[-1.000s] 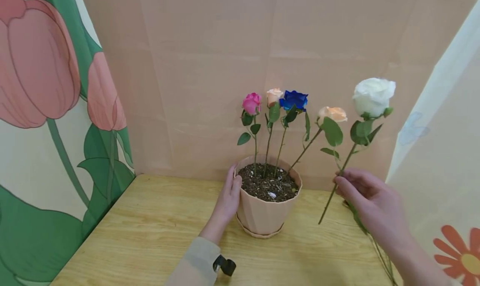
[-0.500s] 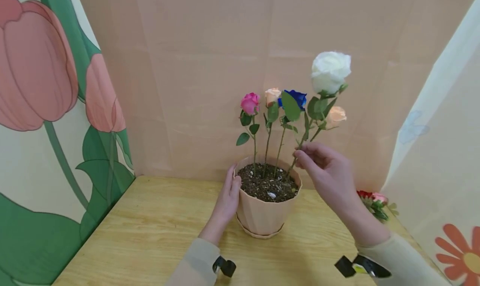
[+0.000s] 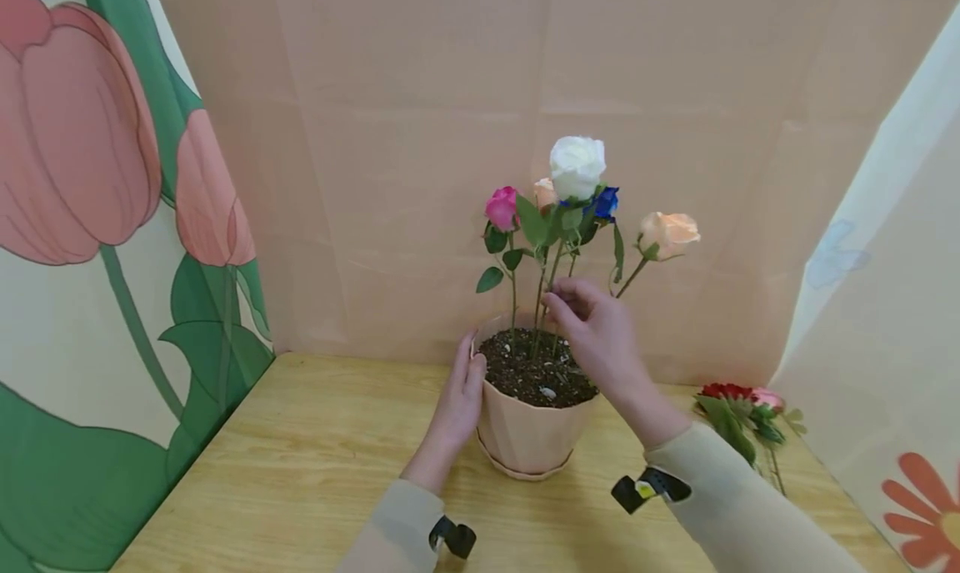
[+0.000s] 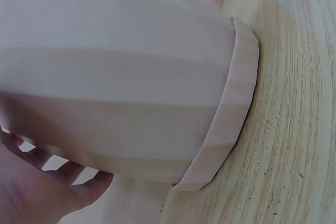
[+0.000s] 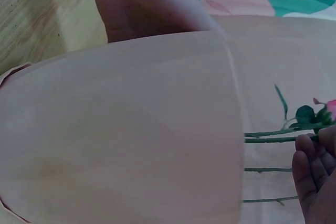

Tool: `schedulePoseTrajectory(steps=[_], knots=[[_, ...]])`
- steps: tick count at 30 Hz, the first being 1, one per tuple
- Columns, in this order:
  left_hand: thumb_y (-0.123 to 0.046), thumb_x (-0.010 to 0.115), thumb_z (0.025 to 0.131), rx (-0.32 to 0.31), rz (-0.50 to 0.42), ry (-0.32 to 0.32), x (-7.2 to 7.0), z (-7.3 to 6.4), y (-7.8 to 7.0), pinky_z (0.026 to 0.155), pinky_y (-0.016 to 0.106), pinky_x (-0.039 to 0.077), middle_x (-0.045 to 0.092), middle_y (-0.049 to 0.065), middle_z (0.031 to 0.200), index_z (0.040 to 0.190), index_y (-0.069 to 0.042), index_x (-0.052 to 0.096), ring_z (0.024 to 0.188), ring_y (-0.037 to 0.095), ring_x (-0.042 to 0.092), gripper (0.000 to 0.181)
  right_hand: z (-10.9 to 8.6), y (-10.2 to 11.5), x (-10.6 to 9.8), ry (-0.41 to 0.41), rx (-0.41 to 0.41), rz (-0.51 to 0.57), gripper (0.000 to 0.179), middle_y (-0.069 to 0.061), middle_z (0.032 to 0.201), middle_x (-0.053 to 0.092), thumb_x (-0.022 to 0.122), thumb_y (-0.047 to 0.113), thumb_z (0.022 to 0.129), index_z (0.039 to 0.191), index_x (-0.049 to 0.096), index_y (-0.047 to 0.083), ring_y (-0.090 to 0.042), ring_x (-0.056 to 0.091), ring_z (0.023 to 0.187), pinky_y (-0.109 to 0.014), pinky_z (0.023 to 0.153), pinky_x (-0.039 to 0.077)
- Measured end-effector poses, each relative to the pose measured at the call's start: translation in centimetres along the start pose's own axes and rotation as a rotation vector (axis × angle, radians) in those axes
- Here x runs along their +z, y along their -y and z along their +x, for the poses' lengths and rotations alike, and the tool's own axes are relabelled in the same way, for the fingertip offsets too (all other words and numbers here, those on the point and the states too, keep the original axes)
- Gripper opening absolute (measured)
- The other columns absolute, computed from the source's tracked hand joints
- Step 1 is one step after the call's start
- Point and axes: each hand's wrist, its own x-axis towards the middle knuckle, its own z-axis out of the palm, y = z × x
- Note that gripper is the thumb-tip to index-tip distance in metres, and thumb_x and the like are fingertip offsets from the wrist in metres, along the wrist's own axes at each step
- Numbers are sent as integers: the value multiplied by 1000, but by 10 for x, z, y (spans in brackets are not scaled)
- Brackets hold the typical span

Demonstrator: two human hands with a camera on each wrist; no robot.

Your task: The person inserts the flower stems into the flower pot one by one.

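A terracotta-pink flowerpot [image 3: 525, 431] filled with dark soil [image 3: 536, 377] stands on the table. My left hand [image 3: 457, 398] rests against its left side, fingers fairly straight along the wall and thumb near the rim. My right hand [image 3: 603, 335] pinches the green stem of a white rose [image 3: 577, 167] over the pot. The stem points down among the others; whether its tip is in the soil I cannot tell. Around it stand a pink rose [image 3: 502, 208], a peach rose [image 3: 545, 193], a partly covered blue rose [image 3: 606, 203], and another peach rose [image 3: 670, 233] leaning right.
Red and pink flowers [image 3: 731, 391] with leaves and stems lie at the right of the wooden table [image 3: 337, 439]. A plain pinkish backdrop [image 3: 405, 181] hangs behind. Panels with painted flowers stand on both sides.
My right hand has carried the white rose leftward from beside the pot to above its soil, now in front of the blue rose. The left hand has stayed on the pot.
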Motion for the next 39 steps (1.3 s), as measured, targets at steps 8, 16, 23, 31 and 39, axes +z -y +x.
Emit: schedulePoseTrajectory(steps=[8,16,23,31,39], knots=[[-38,36,121,5,16,-17,4,3,2,129,61,30,39,16,175,175,-26,30,157,39,40,56,3,-16,9,-2,-29,-71,17,-14,102,79,69,13,111,119,77,1,-24,74,87,-26,75,62],[-39,36,121,-3,-3,-20,4,2,3,128,60,31,39,15,174,175,-27,30,154,39,45,56,-2,-28,16,7,-38,-136,17,-10,96,77,68,15,112,119,78,3,-24,68,82,-28,65,51],[-38,37,120,7,12,-30,3,1,0,129,62,30,39,13,175,175,-26,31,157,38,41,56,-4,-34,19,-11,-64,-147,15,-12,95,76,67,15,113,117,77,5,-22,67,81,-30,65,50],[-38,36,121,2,-2,-19,4,1,1,130,61,27,36,12,177,175,-27,29,158,38,39,56,-6,-39,21,-25,-91,-196,13,-9,91,75,66,13,113,112,76,5,-20,65,79,-34,66,51],[-39,36,121,1,2,-19,3,1,1,130,61,28,35,14,177,175,-27,30,158,39,40,56,-8,-42,21,-6,-121,-235,15,-9,90,75,67,13,113,114,77,2,-19,66,78,-36,66,52]])
